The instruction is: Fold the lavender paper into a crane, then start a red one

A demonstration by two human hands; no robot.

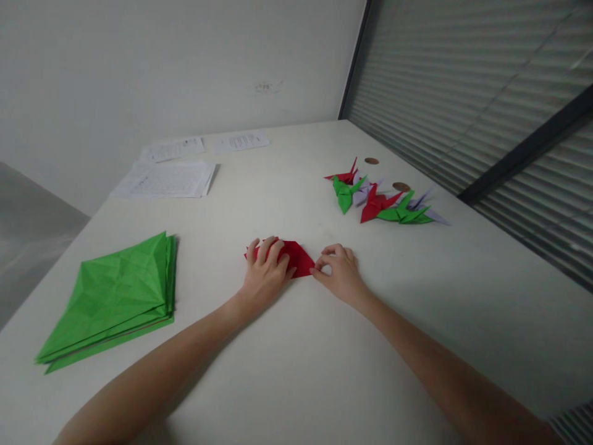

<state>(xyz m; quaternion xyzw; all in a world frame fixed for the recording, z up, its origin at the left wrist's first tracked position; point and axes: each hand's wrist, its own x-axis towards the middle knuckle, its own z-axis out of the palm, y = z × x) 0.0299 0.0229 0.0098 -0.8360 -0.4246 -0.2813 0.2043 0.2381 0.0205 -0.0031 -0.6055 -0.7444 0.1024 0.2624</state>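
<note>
A folded piece of red origami paper (300, 259) lies on the white table in front of me. Across its left part rests my left hand (266, 266), palm down with spread, slightly bent fingers pressing on it and covering much of that side. The thumb and index finger of my right hand (338, 269) are pinched together at the paper's pointed right corner.
To the left lies a stack of creased green paper (120, 278). Red, green and pale purple folded cranes (377, 204) sit in a cluster at the right, near two brown discs (401, 186). Printed sheets (167, 179) lie at the back left. Window blinds (463, 80) border the right side.
</note>
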